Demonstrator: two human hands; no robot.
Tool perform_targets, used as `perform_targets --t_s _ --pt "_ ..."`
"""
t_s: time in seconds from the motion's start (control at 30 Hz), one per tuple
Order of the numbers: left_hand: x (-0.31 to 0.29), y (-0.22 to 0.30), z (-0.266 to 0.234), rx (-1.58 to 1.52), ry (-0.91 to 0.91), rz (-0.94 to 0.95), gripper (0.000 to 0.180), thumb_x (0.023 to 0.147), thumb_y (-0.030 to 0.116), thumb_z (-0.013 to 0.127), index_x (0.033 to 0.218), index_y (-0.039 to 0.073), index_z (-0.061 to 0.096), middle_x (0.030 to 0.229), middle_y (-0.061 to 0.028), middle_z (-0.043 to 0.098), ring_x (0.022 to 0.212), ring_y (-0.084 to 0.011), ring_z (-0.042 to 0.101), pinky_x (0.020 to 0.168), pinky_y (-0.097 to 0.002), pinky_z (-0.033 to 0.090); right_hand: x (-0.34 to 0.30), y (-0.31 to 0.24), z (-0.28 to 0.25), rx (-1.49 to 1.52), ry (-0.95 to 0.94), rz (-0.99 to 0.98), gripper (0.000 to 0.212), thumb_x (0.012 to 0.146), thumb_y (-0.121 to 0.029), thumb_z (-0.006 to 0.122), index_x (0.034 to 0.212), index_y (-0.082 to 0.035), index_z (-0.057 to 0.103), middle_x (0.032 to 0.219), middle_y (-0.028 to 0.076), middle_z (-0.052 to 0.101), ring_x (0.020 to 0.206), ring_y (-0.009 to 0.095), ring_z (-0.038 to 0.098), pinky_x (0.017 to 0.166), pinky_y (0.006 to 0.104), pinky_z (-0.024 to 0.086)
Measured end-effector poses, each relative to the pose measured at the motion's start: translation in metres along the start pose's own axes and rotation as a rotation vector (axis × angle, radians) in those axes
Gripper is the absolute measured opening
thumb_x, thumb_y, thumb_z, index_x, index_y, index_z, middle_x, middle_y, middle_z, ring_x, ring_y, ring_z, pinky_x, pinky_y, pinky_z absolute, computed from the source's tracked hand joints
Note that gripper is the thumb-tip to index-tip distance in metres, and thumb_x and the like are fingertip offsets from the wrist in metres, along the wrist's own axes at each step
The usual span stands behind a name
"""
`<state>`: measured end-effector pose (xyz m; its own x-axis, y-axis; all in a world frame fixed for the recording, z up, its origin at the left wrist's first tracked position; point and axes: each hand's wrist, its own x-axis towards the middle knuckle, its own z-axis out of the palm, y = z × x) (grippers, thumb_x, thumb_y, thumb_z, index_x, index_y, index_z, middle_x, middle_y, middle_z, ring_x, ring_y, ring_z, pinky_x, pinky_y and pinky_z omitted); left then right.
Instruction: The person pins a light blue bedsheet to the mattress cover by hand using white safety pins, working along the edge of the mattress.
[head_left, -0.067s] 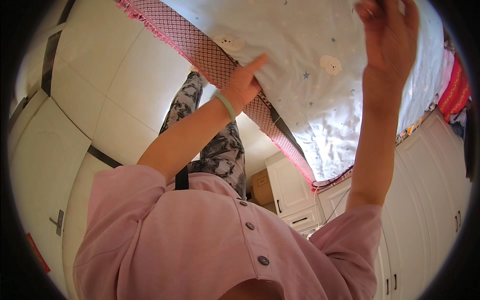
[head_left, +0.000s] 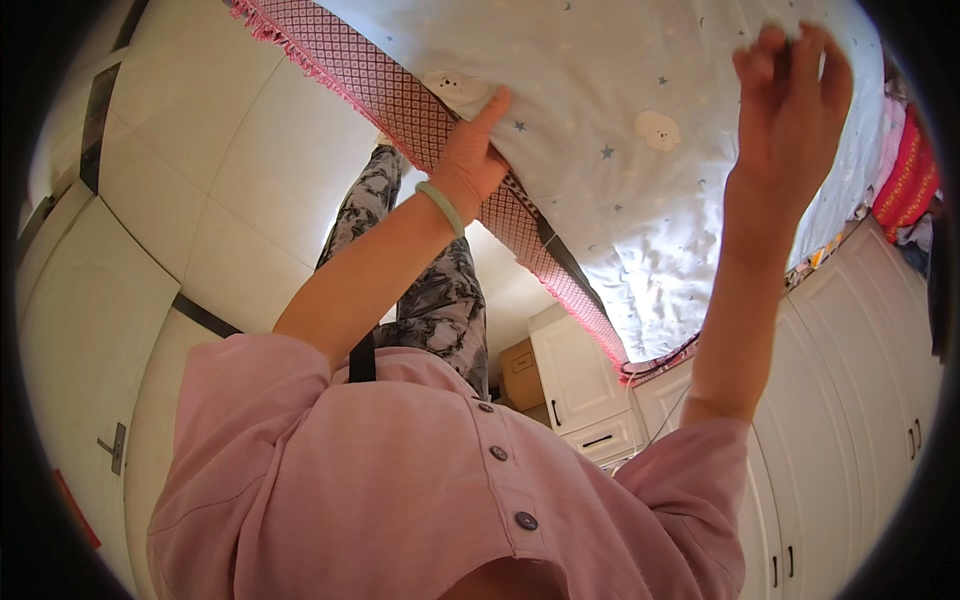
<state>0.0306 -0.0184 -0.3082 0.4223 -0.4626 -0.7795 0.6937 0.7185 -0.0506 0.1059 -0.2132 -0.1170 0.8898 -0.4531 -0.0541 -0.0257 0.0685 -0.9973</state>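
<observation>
A pale blue-white bed sheet [head_left: 570, 90] with stars, moons and cartoon puppy heads covers the bed in front of me. At its left edge is my left hand [head_left: 472, 165], wearing a light green bangle. The thumb lies along the top of the sheet and the other fingers curl out of sight at the edge, closed on it. My right hand [head_left: 795, 105] is raised over the right part of the sheet. Its fingers are half bent with gaps between them, slightly blurred, and no held thing shows. Beneath the sheet, a pink-fringed patterned mat [head_left: 350, 60] sticks out along the bed's side.
White cabinets [head_left: 850, 340] with dark handles stand along the right and behind the bed corner. A cardboard box [head_left: 522, 375] sits beside a cabinet near my legs. Red cloth [head_left: 908, 180] is piled at the far right. A white door [head_left: 90, 360] is on the left, beside tiled floor [head_left: 240, 130].
My right hand has moved down and slightly right, toward me. My left hand has shifted slightly up and left along the sheet's edge.
</observation>
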Motion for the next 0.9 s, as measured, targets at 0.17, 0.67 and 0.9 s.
perform_targets --t_s 0.17,0.67,0.9 --pt "-0.002 0.011 0.014 0.198 -0.045 0.083 0.047 0.08 0.013 0.076 0.121 0.007 0.054 0.122 -0.0078 0.058 0.114 -0.0256 0.054 0.098 -0.0428 0.045 -0.085 0.06 -0.04 -0.23 0.155 0.408 0.014 0.095 -0.007 0.052 0.105 0.002 0.055 0.084 0.009 0.061 0.067 0.012 0.057 0.065 0.0247 0.048" --pt "-0.004 0.01 0.017 0.305 -0.041 0.085 0.047 0.08 0.012 0.077 0.12 0.006 0.054 0.119 -0.0064 0.059 0.112 -0.0233 0.054 0.096 -0.0397 0.047 -0.15 0.138 -0.048 -0.604 -0.158 0.344 0.006 0.09 -0.008 0.06 0.096 -0.004 0.061 0.063 0.002 0.05 0.057 0.007 0.042 0.054 0.022 0.038" --pt "-0.001 0.012 0.018 0.332 -0.042 0.11 0.046 0.079 0.008 0.076 0.119 0.006 0.054 0.117 -0.0072 0.06 0.11 -0.0231 0.057 0.094 -0.0388 0.049 -0.156 0.146 -0.046 -0.568 -0.143 0.343 0.009 0.09 -0.007 0.061 0.097 -0.004 0.064 0.066 0.001 0.053 0.06 0.006 0.043 0.056 0.022 0.039"
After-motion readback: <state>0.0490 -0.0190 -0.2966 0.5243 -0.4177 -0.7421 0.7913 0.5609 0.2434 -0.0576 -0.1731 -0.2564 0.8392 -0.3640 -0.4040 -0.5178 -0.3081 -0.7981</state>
